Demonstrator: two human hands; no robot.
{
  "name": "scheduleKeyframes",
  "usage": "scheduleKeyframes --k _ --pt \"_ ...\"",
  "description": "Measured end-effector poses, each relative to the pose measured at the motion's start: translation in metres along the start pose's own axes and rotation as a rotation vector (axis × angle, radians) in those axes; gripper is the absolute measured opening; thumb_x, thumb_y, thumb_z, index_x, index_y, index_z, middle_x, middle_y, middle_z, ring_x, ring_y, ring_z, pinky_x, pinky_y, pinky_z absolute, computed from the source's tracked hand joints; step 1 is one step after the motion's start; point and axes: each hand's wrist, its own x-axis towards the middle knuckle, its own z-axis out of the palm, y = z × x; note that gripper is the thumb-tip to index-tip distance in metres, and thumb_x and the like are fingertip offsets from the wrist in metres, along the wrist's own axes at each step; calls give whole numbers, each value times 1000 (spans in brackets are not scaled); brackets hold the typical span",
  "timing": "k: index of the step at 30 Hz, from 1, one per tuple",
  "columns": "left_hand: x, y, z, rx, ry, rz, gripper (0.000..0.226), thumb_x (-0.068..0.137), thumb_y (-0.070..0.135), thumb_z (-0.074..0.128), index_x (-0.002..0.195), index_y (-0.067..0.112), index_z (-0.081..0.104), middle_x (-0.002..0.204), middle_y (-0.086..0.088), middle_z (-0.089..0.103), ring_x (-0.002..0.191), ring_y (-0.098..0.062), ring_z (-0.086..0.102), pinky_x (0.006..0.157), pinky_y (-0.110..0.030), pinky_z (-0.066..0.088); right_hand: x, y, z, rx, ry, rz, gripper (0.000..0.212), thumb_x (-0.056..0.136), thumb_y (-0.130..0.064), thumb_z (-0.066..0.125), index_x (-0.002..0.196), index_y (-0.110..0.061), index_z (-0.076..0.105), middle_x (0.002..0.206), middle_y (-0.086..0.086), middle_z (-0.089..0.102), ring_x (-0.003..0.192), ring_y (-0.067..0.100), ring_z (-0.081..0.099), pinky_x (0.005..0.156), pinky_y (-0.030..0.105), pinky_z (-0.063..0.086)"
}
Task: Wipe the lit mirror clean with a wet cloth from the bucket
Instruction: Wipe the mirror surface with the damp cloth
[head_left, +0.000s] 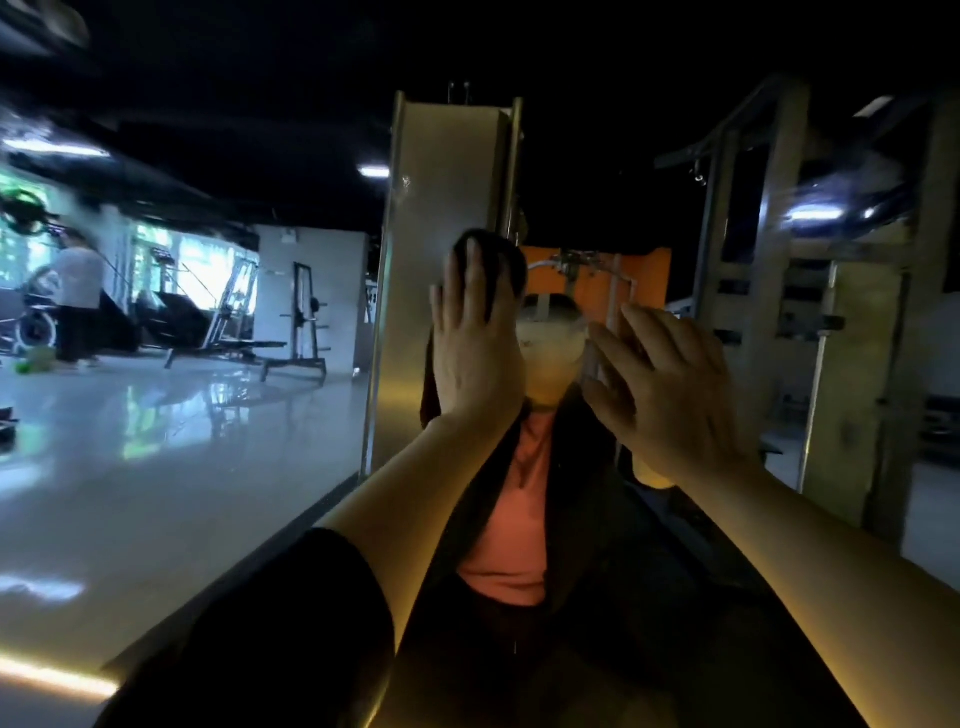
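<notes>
Glass fills most of what we see: the big mirror (675, 545) is smooth and shiny, with a warm yellow glow along its bottom left edge. We hold both hands up flat against it. Our left hand (475, 353) has straight fingers spread out and presses a dark, soft cloth (506, 265) onto the glass. The cloth peeks out in a rounded lump above our fingertips. Our right hand (670, 395) is spread wide too, fingers straight, and holds nothing. We cannot tell if it really touches the glass. Between our hands we see ourselves in the glass, in a pink top (519, 519) under a dark jacket with a black sleeve (291, 634). A tall pale metal post (447, 208) stands behind the left hand. To the left lies a white, glossy floor (156, 467) with black metal gym frames (304, 322) far off, all blurry. A person in a white top (78, 296) stands there.
</notes>
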Motion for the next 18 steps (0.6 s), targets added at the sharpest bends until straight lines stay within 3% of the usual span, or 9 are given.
scheduleKeyframes --k 2,4,6,9,10,13,15,16,18 --pt "-32 13 5 5 -104 293 67 95 10 37 156 20 13 165 -6 0 151 -25 -8 122 -43 -3 0 0 -1 4 27 2 48 96 -38 53 132 -8 62 138 19 55 127 37 48 105 51 38" --pt "-45 1 6 38 -134 456 62 97 18 40 154 20 14 164 -6 5 152 -25 -3 123 -44 5 -5 0 2 11 43 11 46 95 -34 55 132 -8 62 140 19 54 129 36 47 105 52 38" --pt "-22 -21 3 77 -92 348 71 94 14 51 154 19 12 164 -8 6 151 -26 -1 123 -47 10 -9 1 5 22 41 20 46 96 -33 54 134 -10 60 143 18 52 132 36 46 106 52 37" --pt "25 -28 -12 -15 -16 -14 67 96 23 38 156 13 11 164 -12 3 150 -28 -6 123 -46 4 -10 2 6 38 15 37 46 99 -36 47 136 -12 59 146 18 50 135 34 45 107 54 36" --pt "27 -18 -12 -28 3 -40 67 96 20 39 156 13 10 164 -11 2 150 -28 -7 123 -45 3 -9 1 7 45 10 43 46 99 -36 47 136 -12 59 146 18 49 136 34 46 107 54 37" --pt "-13 16 5 -2 -62 264 72 93 7 50 154 21 14 163 -5 1 151 -25 -5 123 -44 7 -12 -2 8 56 9 72 43 99 -35 50 132 -10 62 147 17 49 138 33 45 110 53 35" --pt "-41 8 5 29 -160 483 68 94 16 48 153 20 17 162 -4 3 151 -24 -3 122 -39 0 -16 -2 8 75 1 75 43 99 -34 49 131 -9 62 148 17 47 139 32 43 111 52 33" --pt "-40 -5 1 60 -167 524 69 92 18 51 153 19 16 162 -6 5 151 -26 1 122 -40 2 -18 -1 8 82 -2 70 44 99 -34 48 133 -9 61 149 17 46 140 32 42 112 52 32" --pt "-18 -31 -3 93 -115 411 72 90 15 56 152 15 19 162 -11 13 150 -32 10 121 -48 17 -19 0 8 81 0 61 45 98 -32 50 137 -11 58 150 16 45 140 32 41 114 50 30"
